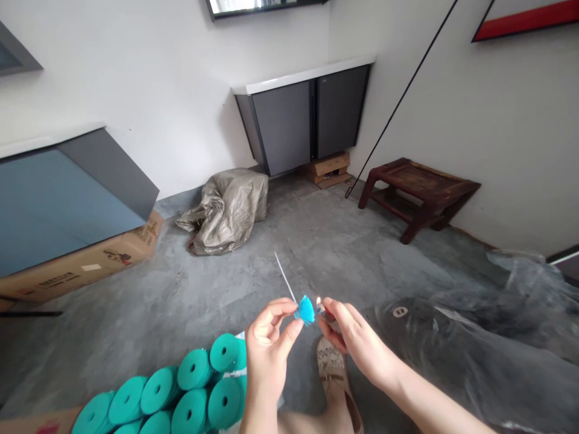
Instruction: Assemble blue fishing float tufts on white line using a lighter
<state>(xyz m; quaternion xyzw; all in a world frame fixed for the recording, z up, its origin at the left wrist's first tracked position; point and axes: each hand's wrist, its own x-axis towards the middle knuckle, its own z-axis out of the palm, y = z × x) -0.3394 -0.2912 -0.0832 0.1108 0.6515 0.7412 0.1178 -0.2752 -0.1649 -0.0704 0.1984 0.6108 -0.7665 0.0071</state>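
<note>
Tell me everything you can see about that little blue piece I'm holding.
The blue piece is small, fan-shaped and glossy, like thin plastic or ribbon. A thin white stick rises from it, slanting up to the left. The left hand pinches it between thumb and fingers; the right hand holds a small flame at its right edge.

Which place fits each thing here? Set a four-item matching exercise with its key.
Things:
1. blue piece
2. lighter
3. green rolls
4. wooden stool

Places:
A. stacked at bottom left
B. by the right wall
C. pinched in the left hand
D. lit, in the right hand

Pairs: 1-C, 2-D, 3-A, 4-B
</note>
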